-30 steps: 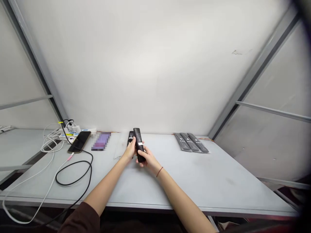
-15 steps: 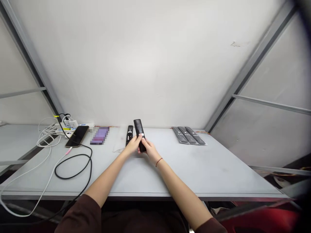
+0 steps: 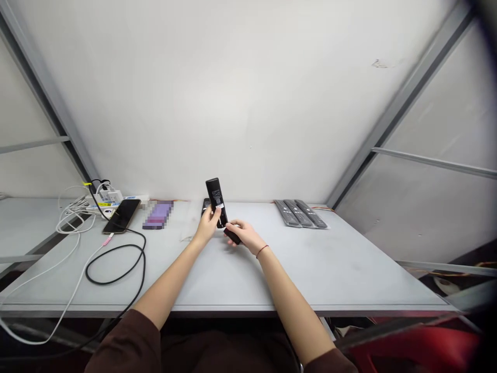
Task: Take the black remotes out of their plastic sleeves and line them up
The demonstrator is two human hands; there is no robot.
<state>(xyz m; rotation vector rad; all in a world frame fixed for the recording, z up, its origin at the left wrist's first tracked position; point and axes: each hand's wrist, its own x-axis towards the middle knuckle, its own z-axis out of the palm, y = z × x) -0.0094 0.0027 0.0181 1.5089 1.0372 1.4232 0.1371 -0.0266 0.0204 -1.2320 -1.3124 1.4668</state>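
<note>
My left hand [image 3: 208, 224] is closed round a black remote control [image 3: 216, 196], held up at a tilt with its labelled back towards me and its lower compartment uncovered. Just to the right, my right hand [image 3: 244, 235] grips a small black battery cover [image 3: 232, 236], apart from the compartment. A second black remote [image 3: 205, 205] lies on the table behind my left hand, mostly hidden by it.
Several grey remotes in clear plastic [image 3: 300, 213] lie at the back right of the table [image 3: 310, 274]. On the left are a dark phone [image 3: 122, 216], a blurred purple item [image 3: 158, 215], a power strip [image 3: 135, 198] and looping black and white cables.
The battery cover has come off the held remote and moved down and right with my right hand. My left hand has raised the remote slightly and shifted it left.
</note>
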